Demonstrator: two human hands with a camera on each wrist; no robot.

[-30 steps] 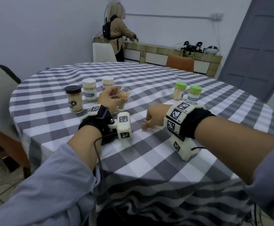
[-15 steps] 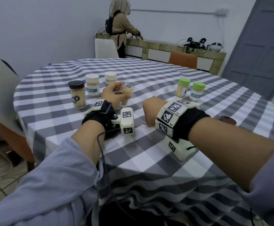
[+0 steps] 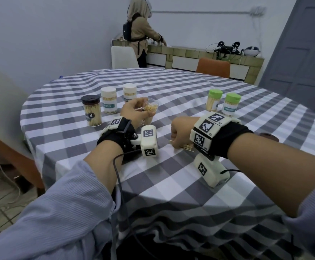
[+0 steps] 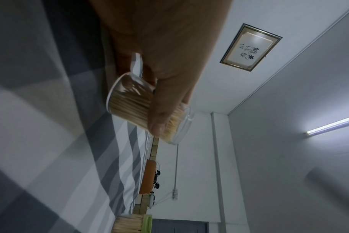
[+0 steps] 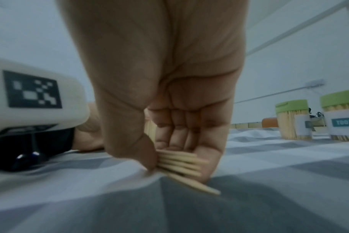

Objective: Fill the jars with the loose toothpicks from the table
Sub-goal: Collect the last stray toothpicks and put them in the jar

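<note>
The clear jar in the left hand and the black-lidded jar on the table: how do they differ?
The clear jar has no lid; the black-lidded jar is capped. The clear jar is tilted, held in the left hand; the black-lidded jar stands upright on the table, untouched. Both hold toothpicks.

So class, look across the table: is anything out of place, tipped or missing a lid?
One thing: the open jar in the left hand has no lid and sits tilted, while five lidded jars stand upright. The right hand pinches loose toothpicks against the tablecloth.
</note>
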